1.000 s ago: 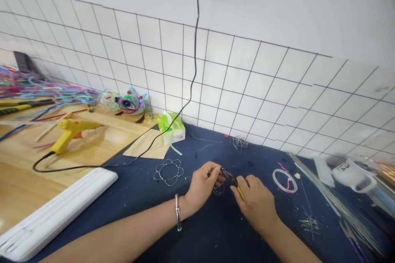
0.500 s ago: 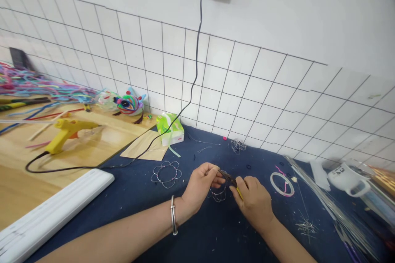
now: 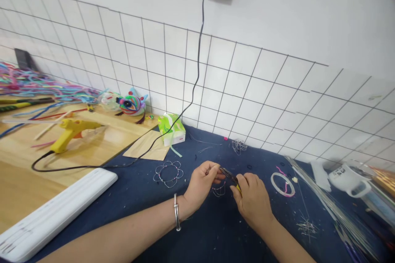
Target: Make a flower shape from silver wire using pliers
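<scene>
My right hand (image 3: 252, 198) is wrapped round pliers (image 3: 228, 174) with a yellow handle. Their dark jaws point up and left, reaching the fingertips of my left hand (image 3: 202, 181). That left hand, with a silver bangle at its wrist, pinches the thin wire piece; the exact spot of the grip is partly hidden by the fingers. Curved loops of the wire piece (image 3: 219, 190) hang just below, between both hands. On the blue cloth (image 3: 138, 213) to the left lies a flower-shaped wire ring (image 3: 168, 174) with small beads.
A yellow glue gun (image 3: 66, 131), a white power strip (image 3: 61, 213) and a green tissue pack (image 3: 173, 128) are at the left. On the right are a white ring (image 3: 282, 185), long wires (image 3: 317, 193), wire scraps (image 3: 307, 227) and a white mug (image 3: 347, 177). A black cable crosses the back.
The view has shifted slightly, so the table items appear a little further right. Both hands keep nearly the same pose, and the pliers' jaws have turned slightly near my left fingertips.
</scene>
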A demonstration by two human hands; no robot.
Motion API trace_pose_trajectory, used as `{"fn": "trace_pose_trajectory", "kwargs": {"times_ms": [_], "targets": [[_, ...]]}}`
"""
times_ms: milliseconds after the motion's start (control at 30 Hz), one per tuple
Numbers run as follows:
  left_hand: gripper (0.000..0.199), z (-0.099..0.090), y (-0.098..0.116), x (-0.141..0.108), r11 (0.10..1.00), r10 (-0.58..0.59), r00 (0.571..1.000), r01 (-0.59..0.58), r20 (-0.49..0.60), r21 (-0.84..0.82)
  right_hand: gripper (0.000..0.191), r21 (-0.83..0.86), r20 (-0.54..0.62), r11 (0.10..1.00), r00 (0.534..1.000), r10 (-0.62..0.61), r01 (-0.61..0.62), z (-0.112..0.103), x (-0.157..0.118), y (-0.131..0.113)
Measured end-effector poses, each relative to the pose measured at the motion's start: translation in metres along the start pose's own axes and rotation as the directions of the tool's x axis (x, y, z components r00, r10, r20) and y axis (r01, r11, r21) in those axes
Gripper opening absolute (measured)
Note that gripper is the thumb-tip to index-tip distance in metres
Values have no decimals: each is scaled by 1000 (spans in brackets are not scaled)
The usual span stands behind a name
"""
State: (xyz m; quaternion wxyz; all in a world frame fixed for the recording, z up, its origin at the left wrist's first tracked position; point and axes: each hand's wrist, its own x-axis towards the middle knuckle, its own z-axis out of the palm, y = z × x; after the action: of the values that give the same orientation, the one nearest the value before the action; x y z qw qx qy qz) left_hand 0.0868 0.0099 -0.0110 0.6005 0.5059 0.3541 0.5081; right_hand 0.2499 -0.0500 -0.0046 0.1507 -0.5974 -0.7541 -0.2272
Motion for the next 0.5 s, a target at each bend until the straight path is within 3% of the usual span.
{"fn": "trace_pose_trajectory", "kwargs": {"times_ms": [133, 500], "targets": [[24, -1, 11, 1, 999, 44, 999, -44, -5, -9, 26, -41, -10, 999, 1000, -17, 17, -10, 13, -3], [21, -2, 67, 8, 959, 275, 959, -278, -63, -48, 24, -176, -189, 984, 980, -64, 30, -53, 52, -17]]}}
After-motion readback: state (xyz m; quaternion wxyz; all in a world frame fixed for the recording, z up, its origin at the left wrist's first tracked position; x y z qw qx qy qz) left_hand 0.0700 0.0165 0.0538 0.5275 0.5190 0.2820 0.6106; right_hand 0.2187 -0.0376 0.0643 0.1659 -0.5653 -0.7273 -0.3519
